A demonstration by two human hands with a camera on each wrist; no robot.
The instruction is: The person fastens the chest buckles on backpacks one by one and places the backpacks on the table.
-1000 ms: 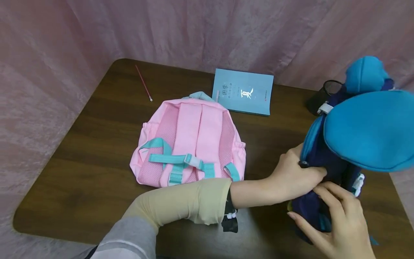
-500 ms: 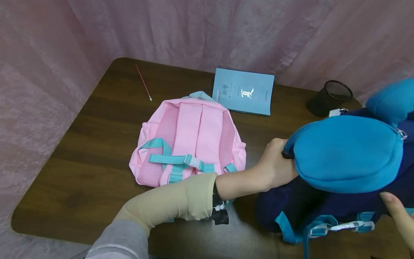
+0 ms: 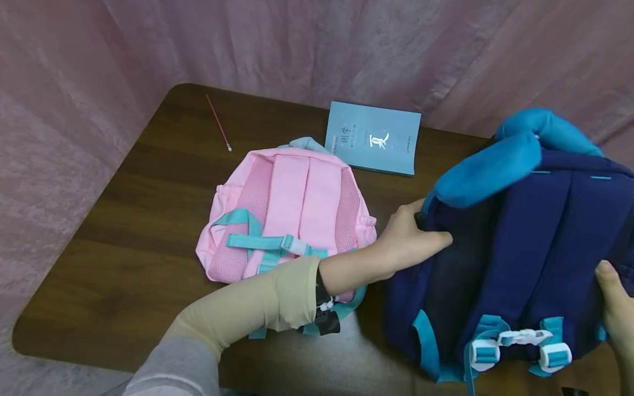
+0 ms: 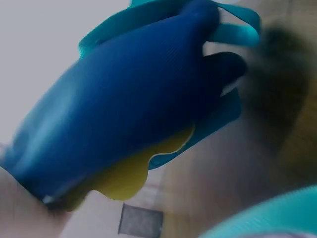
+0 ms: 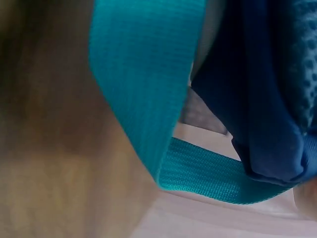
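A navy backpack with bright blue trim stands at the table's right, its strapped back panel facing me. My left hand grips its upper left edge, thumb lying over the back panel. On the far right side my right hand holds the bag, thumb in front and the other fingers hidden. A padded blue flap droops over the top left. White buckles join the lower straps. The left wrist view shows the bag's blue side and yellow trim; a turquoise strap loops across the right wrist view.
A pink backpack lies straps up on the brown table, left of the navy one and partly under my left forearm. Behind it lie a blue book and, farther left, a red pencil. A pink curtain hangs behind.
The navy backpack has turned from its side so its back panel faces me. It now hides the black mesh cup. My left hand has shifted left; my right hand has moved to the bag's far right side.
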